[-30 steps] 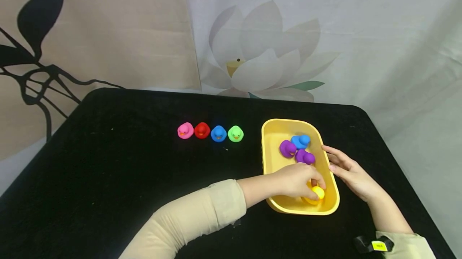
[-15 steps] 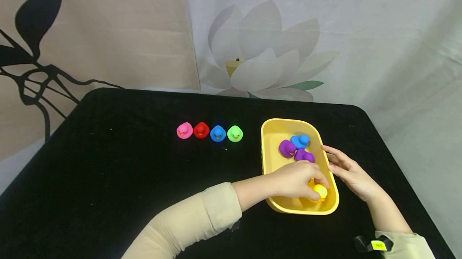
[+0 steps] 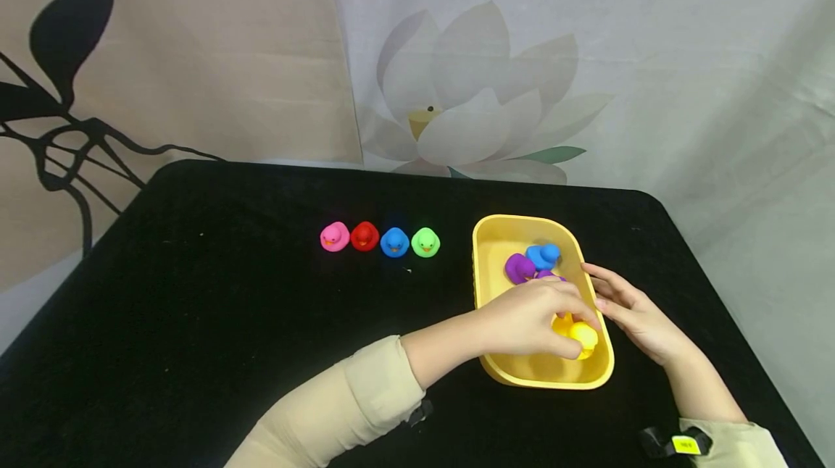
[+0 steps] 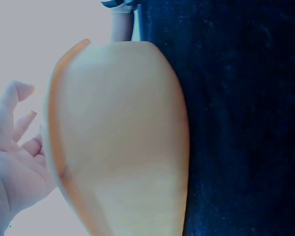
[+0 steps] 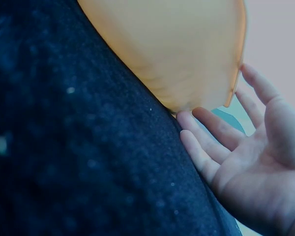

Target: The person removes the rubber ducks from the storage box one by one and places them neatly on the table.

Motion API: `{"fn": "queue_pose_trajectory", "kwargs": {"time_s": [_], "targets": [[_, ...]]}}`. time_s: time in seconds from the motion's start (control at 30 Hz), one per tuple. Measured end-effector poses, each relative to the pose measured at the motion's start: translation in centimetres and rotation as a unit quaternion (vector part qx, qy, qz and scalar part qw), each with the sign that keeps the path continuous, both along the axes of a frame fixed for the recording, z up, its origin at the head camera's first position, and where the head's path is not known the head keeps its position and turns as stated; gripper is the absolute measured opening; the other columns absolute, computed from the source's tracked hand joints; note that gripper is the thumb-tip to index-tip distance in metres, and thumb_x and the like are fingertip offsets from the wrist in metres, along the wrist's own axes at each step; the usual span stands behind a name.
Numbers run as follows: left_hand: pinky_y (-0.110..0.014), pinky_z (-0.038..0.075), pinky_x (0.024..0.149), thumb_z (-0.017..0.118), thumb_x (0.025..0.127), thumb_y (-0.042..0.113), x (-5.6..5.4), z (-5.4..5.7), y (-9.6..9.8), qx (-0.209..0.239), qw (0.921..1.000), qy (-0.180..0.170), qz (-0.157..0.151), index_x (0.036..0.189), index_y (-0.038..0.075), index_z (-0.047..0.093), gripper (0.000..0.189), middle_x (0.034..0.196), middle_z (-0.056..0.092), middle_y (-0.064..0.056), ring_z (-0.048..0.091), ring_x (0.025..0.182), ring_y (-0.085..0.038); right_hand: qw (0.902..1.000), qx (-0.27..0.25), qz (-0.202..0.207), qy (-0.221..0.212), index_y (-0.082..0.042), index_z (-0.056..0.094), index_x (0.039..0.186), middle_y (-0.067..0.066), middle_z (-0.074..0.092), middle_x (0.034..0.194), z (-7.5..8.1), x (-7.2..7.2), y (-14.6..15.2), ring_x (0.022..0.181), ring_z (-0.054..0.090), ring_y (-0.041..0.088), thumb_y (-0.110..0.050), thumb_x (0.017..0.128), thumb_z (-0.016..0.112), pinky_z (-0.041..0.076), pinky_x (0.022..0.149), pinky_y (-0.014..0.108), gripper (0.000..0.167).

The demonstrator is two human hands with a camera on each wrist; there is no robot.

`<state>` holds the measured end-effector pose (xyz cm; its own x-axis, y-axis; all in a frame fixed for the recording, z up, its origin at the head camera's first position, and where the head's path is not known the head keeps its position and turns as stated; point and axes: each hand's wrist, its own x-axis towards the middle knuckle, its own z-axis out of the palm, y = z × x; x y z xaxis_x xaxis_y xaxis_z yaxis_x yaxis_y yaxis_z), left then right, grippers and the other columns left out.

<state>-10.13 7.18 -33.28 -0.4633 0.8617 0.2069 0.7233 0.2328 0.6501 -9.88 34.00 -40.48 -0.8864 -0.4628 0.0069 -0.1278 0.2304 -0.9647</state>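
My left hand (image 3: pixel 522 319) reaches into a yellow plastic tray (image 3: pixel 491 265), thumb and fingers around a yellow rubber duck (image 3: pixel 585 338). That duck is partly covered by the fingers. In the left wrist view the tray's outer wall (image 4: pixel 118 113) hides the fingertips and duck. Outside the tray's right side, my right hand (image 3: pixel 642 319) touches the rim with spread fingers. The right wrist view shows this hand (image 5: pixel 265 167) palm toward the camera, fingertips against the tray. Farther back inside lie a blue duck (image 3: pixel 544 256) and two purple ducks (image 3: pixel 520 269), one partly behind my left hand.
Left of the tray, a pink duck (image 3: pixel 335 237), a red duck (image 3: pixel 365 236), a blue duck (image 3: pixel 394 243) and a green duck (image 3: pixel 426 243) stand in a row on the black tabletop (image 3: pixel 228 294). A printed cloth (image 3: pixel 483 77) hangs behind the table.
Inside the tray, my left hand and the yellow duck have shifted slightly right and toward the back. The right hand and the row of ducks stay put.
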Motion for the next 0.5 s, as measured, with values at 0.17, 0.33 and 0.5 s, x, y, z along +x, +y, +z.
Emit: {"fn": "queue_pose_trajectory", "kwargs": {"time_s": [0.17,0.33,0.5], "targets": [[-0.007,0.033,0.085,0.072,0.081,0.021,0.2,0.7,-0.8,0.027,0.9995,-0.007,-0.013,0.116,0.017,0.069,0.036,0.105,0.060,0.016,0.041,0.097,0.007,1.0000,0.005,-0.002,-0.001,-0.004,0.024,0.149,-0.008,0.049,0.132,0.1,0.0,0.0,0.112,0.056,0.011,-0.004,0.102,0.037,0.047,0.088,0.025,0.049],[-0.009,0.038,0.084,0.073,0.079,0.018,0.2,1.3,-1.8,0.063,0.9978,-0.017,-0.013,0.115,0.015,0.070,0.036,0.106,0.060,0.013,0.043,0.098,0.005,0.9999,0.014,-0.004,-0.001,-0.005,0.024,0.149,-0.009,0.049,0.132,0.0,0.0,0.0,0.112,0.056,0.010,-0.005,0.103,0.038,0.047,0.088,0.025,0.049],[-0.011,0.037,0.086,0.074,0.078,0.016,0.3,2.1,-3.0,0.086,0.9963,0.001,-0.002,0.113,0.014,0.071,0.035,0.106,0.062,0.010,0.044,0.099,0.003,0.9998,0.020,-0.008,-0.004,-0.006,0.024,0.150,-0.009,0.049,0.132,0.0,0.0,0.0,0.113,0.055,0.010,-0.006,0.103,0.039,0.046,0.088,0.024,0.049]]}}
